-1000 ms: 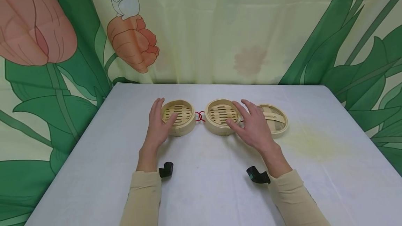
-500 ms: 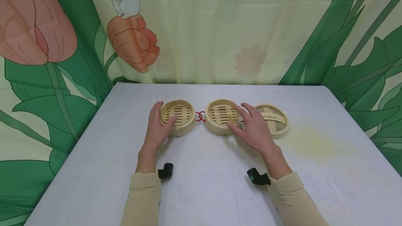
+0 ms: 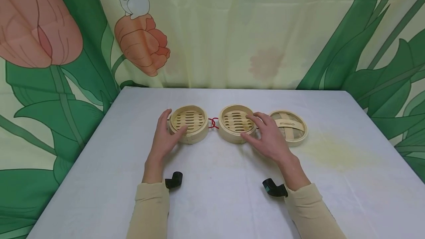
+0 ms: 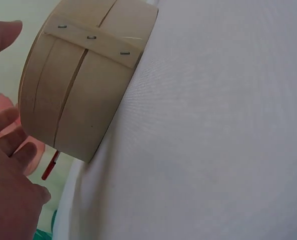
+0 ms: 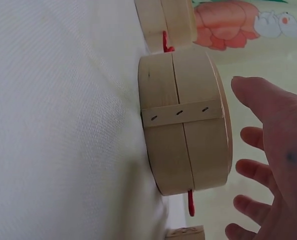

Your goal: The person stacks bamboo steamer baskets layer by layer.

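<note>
Two round bamboo steamer baskets, the left one (image 3: 194,137) and the middle one (image 3: 232,137), sit upright on the table with slatted floors facing up. A bamboo steamer lid (image 3: 289,130) with crossed strips lies to their right. My left hand (image 3: 164,137) is at the left basket's left side, thumb over its near rim and fingers spread; whether it touches is unclear. Beside the middle basket's right rim is my right hand (image 3: 270,137), fingers relaxed. In the right wrist view, a gap separates my thumb (image 5: 256,95) from that basket's wall (image 5: 188,150).
Red cord loops (image 3: 213,123) lie between the two baskets. A white cloth covers the table (image 3: 212,194). Behind it hangs a printed curtain (image 3: 225,40). Each wrist bears a black camera mount, the left one (image 3: 175,180) and the right one (image 3: 275,188).
My left hand's fingers have come down slightly along the left basket's side. The right hand's fingers have dropped a little near the middle basket. Baskets and lid stay in place on the table.
</note>
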{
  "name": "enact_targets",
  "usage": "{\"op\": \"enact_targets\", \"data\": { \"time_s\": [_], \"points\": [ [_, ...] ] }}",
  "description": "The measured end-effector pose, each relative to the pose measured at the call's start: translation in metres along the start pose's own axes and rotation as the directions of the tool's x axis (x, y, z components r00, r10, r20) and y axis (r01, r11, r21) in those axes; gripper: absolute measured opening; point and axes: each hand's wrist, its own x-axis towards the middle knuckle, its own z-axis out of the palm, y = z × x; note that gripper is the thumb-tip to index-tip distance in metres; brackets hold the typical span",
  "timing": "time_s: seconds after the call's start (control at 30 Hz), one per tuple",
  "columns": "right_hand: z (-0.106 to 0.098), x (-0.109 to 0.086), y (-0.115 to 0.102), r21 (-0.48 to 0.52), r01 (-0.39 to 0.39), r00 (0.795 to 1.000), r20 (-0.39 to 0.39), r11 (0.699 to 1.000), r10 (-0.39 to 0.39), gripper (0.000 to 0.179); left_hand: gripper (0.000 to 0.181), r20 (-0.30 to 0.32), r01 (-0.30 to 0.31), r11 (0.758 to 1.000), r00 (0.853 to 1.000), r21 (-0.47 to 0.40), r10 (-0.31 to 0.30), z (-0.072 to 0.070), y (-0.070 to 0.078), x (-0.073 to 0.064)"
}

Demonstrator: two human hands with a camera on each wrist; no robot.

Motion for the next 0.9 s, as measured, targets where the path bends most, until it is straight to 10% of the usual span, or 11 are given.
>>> {"op": "enact_targets", "data": {
  "time_s": [0.9],
  "points": [
    [0.007, 0.001, 0.006, 0.08, 0.008, 0.998, 0.056, 0.997, -0.013, 0.046, 0.115, 0.097, 0.009, 0.99, 0.995, -0.14, 0.005, 0.003, -0.014, -0.001]
  ]
}}
